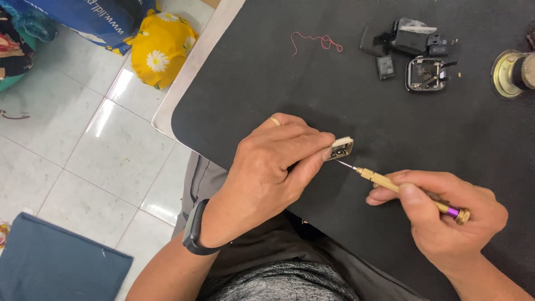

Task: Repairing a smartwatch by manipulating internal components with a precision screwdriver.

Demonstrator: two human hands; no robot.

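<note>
the left hand (pixel 273 167), one ring on a finger and one dark band at the wrist, pinches a small gold watch case (pixel 340 149) against the black mat (pixel 278 72). the right hand (pixel 446 214) is closed around one brass screwdriver (pixel 409 192) with a purple ring near its end, its thin tip just beside the case. well apart at the mat's far side lie one opened watch body (pixel 426 73), several dark loose parts (pixel 409 38), one red thread (pixel 316 40) and one brass-rimmed round object (pixel 510 72)
</note>
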